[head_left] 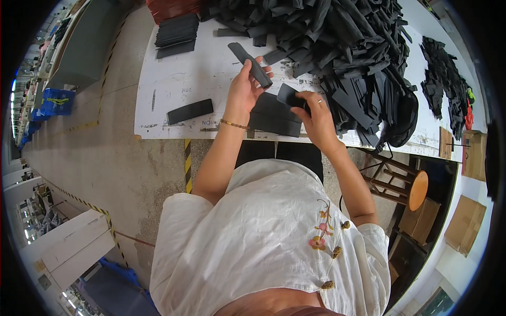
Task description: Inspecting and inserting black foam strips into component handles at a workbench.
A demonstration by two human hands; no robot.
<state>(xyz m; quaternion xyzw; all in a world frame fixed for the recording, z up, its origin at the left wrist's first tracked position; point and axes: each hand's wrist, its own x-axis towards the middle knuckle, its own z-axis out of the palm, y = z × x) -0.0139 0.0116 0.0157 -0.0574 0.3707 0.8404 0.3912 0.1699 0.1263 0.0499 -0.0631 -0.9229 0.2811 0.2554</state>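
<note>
My left hand (243,90) grips a long dark grey strip, curled like a flattened tube (240,52), tilted above the white table (158,87). Between the thumb and fingers of my right hand (318,120) is a small flat dark piece with rounded corners (286,94); its material is unclear. Just below both hands, wider black flat pieces (274,118) lie near the table's front edge, partly covered by my hands. To the left, a single folded black strip (190,110) rests by itself.
A large heap of curled black strips (327,31) fills the far side. Flat black pieces (356,100) and a black bag (405,116) lie at right. At far left sit a neat black stack (176,34) and a red bag (171,8). A wooden stool (418,190) stands right.
</note>
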